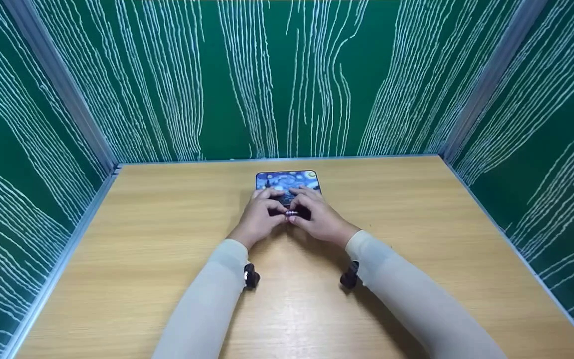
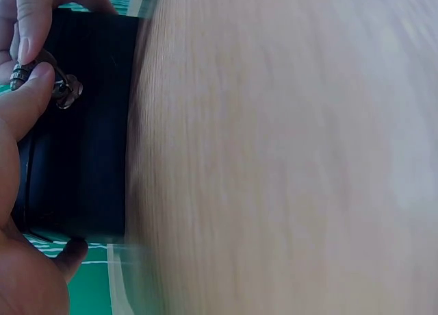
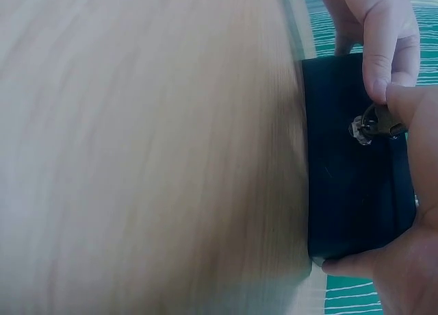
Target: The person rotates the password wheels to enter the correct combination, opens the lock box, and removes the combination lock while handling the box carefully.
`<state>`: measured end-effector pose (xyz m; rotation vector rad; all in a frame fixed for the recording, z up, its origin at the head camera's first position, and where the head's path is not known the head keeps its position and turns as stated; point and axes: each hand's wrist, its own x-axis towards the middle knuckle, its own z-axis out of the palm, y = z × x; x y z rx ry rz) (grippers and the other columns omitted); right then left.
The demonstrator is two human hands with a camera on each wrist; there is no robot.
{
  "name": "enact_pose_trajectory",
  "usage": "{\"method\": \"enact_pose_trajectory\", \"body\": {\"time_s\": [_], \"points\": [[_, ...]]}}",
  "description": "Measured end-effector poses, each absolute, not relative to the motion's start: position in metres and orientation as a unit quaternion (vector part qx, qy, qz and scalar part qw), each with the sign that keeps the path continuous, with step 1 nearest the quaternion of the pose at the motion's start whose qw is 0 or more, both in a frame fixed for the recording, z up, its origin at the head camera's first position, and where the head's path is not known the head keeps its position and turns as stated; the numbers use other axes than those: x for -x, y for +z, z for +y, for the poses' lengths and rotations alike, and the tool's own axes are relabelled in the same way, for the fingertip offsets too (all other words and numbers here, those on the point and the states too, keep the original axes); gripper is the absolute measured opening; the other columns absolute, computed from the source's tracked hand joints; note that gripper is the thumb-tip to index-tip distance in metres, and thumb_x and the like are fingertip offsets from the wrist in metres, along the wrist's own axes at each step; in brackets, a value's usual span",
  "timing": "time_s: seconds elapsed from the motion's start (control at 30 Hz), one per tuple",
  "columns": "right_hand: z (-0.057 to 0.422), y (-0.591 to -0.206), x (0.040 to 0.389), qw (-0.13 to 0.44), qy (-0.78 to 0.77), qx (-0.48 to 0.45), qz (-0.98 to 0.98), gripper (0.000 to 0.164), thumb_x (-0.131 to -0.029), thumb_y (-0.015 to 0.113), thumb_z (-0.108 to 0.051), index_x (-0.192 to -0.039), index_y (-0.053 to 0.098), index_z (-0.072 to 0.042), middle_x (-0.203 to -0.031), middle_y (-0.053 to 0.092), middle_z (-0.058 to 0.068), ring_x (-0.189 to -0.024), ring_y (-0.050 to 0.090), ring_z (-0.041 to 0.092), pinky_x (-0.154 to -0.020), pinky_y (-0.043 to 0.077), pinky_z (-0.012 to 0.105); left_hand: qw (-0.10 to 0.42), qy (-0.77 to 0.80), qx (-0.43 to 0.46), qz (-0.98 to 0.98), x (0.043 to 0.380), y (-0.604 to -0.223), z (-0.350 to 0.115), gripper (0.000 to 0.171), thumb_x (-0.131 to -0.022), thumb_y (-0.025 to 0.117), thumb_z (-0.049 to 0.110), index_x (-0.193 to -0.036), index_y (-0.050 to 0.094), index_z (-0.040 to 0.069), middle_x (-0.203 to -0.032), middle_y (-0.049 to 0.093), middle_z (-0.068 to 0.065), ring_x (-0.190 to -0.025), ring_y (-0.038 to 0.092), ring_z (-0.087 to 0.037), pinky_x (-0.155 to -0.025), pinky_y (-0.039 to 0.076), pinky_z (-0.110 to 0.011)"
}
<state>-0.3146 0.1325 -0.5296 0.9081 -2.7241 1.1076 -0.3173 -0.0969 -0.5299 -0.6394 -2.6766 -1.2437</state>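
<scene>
A box (image 1: 287, 180) with a blue painted swirling night-sky picture on its lid stands on the wooden table, its dark front (image 2: 85, 171) facing the person. From a metal clasp (image 2: 67, 92) on that front hangs a small combination padlock (image 3: 388, 122) with ringed dials. My left hand (image 1: 261, 215) pinches one end of the padlock between thumb and finger, other fingers lying over the lid's left part. On the opposite side my right hand (image 1: 320, 216) pinches it too, its remaining fingers on the lid's right part. Thumbs and fingertips partly hide the padlock.
The wooden table (image 1: 167, 279) reaches under both forearms. Green panels (image 1: 317, 75) with white wavy lines enclose it at the back and both sides, joined by grey metal posts (image 1: 63, 85). Dark wrist cameras (image 1: 251, 276) sit under the sleeves.
</scene>
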Motion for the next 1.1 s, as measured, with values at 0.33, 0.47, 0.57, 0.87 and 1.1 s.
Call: {"method": "enact_pose_trajectory", "body": {"time_s": [0.33,0.47,0.57,0.87,1.1], "points": [[0.1337,-0.5299,0.3146,0.03,0.36,-0.291,-0.886,0.013,-0.109,0.077,-0.02,-0.118,0.069,-0.014,-0.181,0.045,0.011,-0.175,0.024,0.047,-0.141,0.019,0.072,0.057,-0.415,0.205,-0.885,0.3176,-0.5299,-0.0963,0.005,-0.096,0.092,0.016,-0.099,0.091,0.013,-0.161,0.067,-0.002,-0.16,0.044,-0.033,-0.138,0.035,-0.052],[0.1339,-0.5292,0.3143,0.028,0.36,-0.289,-0.886,0.012,-0.109,0.077,-0.021,-0.117,0.07,-0.015,-0.182,0.045,0.01,-0.175,0.024,0.046,-0.141,0.018,0.071,0.057,-0.417,0.203,-0.884,0.3173,-0.5297,-0.0963,0.005,-0.095,0.092,0.017,-0.098,0.09,0.013,-0.16,0.067,-0.001,-0.16,0.044,-0.032,-0.138,0.035,-0.051],[0.1339,-0.5287,0.314,0.027,0.358,-0.287,-0.888,0.012,-0.11,0.076,-0.023,-0.117,0.07,-0.015,-0.182,0.045,0.009,-0.175,0.024,0.046,-0.141,0.018,0.071,0.056,-0.417,0.203,-0.884,0.3171,-0.5295,-0.0963,0.005,-0.095,0.092,0.017,-0.098,0.09,0.013,-0.161,0.067,-0.002,-0.16,0.044,-0.032,-0.138,0.035,-0.051],[0.1335,-0.5297,0.3149,0.025,0.351,-0.288,-0.891,0.017,-0.109,0.077,-0.025,-0.12,0.068,-0.016,-0.183,0.043,0.009,-0.175,0.024,0.045,-0.14,0.02,0.072,0.058,-0.42,0.205,-0.882,0.3183,-0.5313,-0.0964,0.004,-0.096,0.091,0.016,-0.1,0.091,0.013,-0.161,0.067,-0.002,-0.161,0.043,-0.032,-0.138,0.034,-0.051],[0.1325,-0.5305,0.3151,0.032,0.355,-0.294,-0.887,0.014,-0.109,0.078,-0.021,-0.117,0.068,-0.015,-0.181,0.046,0.012,-0.174,0.026,0.048,-0.14,0.021,0.073,0.06,-0.42,0.204,-0.882,0.3189,-0.5324,-0.0967,0.007,-0.097,0.091,0.017,-0.1,0.091,0.011,-0.16,0.067,-0.004,-0.16,0.044,-0.032,-0.137,0.036,-0.05]]}}
